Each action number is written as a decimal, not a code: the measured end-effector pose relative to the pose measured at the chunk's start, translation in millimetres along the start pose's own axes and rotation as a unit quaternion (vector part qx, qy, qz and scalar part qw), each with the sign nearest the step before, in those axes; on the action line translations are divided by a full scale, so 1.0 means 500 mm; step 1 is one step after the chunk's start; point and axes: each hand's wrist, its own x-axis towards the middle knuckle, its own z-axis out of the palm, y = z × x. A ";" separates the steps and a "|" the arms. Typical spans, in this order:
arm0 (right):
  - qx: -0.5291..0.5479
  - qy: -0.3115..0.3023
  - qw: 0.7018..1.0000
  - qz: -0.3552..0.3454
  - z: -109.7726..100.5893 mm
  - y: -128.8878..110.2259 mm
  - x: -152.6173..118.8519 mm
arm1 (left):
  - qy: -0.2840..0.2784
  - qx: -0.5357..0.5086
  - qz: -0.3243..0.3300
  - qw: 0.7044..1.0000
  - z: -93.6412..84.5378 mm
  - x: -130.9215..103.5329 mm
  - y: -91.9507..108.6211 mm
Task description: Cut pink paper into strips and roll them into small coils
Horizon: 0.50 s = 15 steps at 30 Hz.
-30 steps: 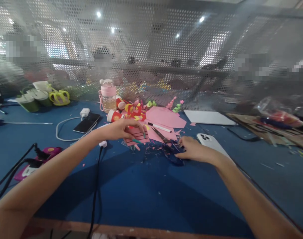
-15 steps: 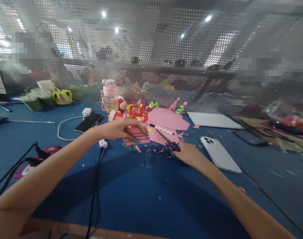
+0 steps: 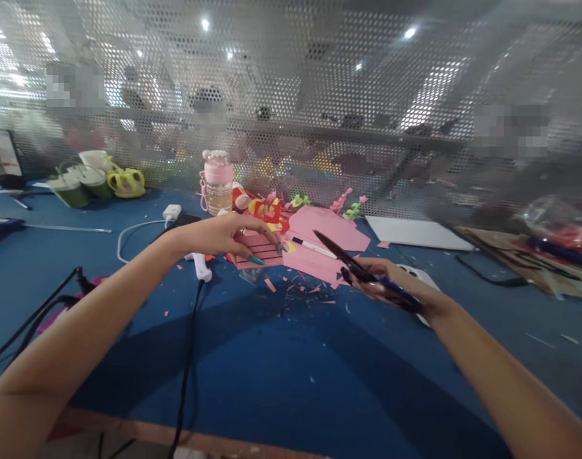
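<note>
My left hand [image 3: 228, 237] rests with thumb and fingers spread over a pink piece of paper with dark lines [image 3: 268, 250]; its fingertips touch or hover at the paper, which I cannot tell. In my right hand [image 3: 391, 284] are dark scissors [image 3: 341, 253] with blue handles, raised above the table, blades closed and pointing up and left. Between the hands, a black-and-white marker [image 3: 314, 247] lies on larger pink sheets [image 3: 329, 228]. A small yellow piece [image 3: 289, 246] sits beside the lined paper. Pink scraps [image 3: 270, 285] are scattered in front.
A pink-lidded bottle [image 3: 218, 183] stands behind my left hand. At its near side lie a white tool with a black cord [image 3: 202, 268] and a charger [image 3: 172, 211]. A white phone [image 3: 422, 277] is partly behind my right hand. Green cups [image 3: 69, 190] stand far left.
My right hand has lifted the scissors and moved right, over the white phone. My left hand stays over the lined paper. The view has shifted slightly, and more of the white tool shows.
</note>
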 end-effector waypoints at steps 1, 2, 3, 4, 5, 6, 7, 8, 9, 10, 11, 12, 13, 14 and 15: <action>-0.027 -0.028 0.999 0.000 0.000 -0.009 0.002 | -0.003 -0.001 0.001 1.000 -0.001 -0.002 0.001; -0.043 -0.051 0.998 0.000 -0.001 -0.019 0.005 | -0.007 0.000 0.000 1.000 -0.002 -0.003 0.002; -0.053 -0.071 0.996 0.001 -0.001 -0.031 0.008 | -0.010 0.001 0.001 1.000 -0.003 -0.004 0.003; -0.061 -0.089 0.994 0.001 -0.002 -0.042 0.011 | -0.013 0.003 0.001 1.000 -0.004 -0.005 0.002; -0.068 -0.106 0.992 0.000 -0.002 -0.052 0.014 | -0.015 0.006 0.001 1.000 -0.006 -0.006 0.001; -0.075 -0.125 0.989 0.000 -0.002 -0.061 0.018 | -0.017 0.008 0.001 1.000 -0.008 -0.007 -0.001; -0.079 -0.138 0.987 0.000 -0.002 -0.068 0.022 | -0.018 0.008 0.001 1.000 -0.010 -0.008 -0.004; -0.082 -0.147 0.986 0.002 -0.002 -0.072 0.026 | -0.018 0.008 0.000 1.000 -0.012 -0.008 -0.006; -0.087 -0.155 0.984 0.006 -0.002 -0.075 0.030 | -0.018 0.007 -0.002 1.000 -0.015 -0.009 -0.008; -0.094 -0.163 0.982 0.013 -0.002 -0.076 0.035 | -0.020 0.005 -0.005 1.000 -0.017 -0.010 -0.010; -0.101 -0.174 0.979 0.020 -0.001 -0.076 0.038 | -0.021 0.003 -0.007 1.000 -0.020 -0.010 -0.010; -0.110 -0.184 0.976 0.026 -0.001 -0.076 0.041 | -0.021 0.001 -0.008 1.000 -0.022 -0.011 -0.010; -0.119 -0.194 0.973 0.028 0.000 -0.075 0.043 | -0.021 0.002 -0.010 1.000 -0.025 -0.011 -0.010; -0.126 -0.204 0.970 0.027 0.001 -0.073 0.043 | -0.020 0.002 -0.011 1.000 -0.027 -0.012 -0.009; -0.130 -0.213 0.968 0.025 0.003 -0.071 0.042 | -0.019 0.000 -0.012 1.000 -0.028 -0.013 -0.007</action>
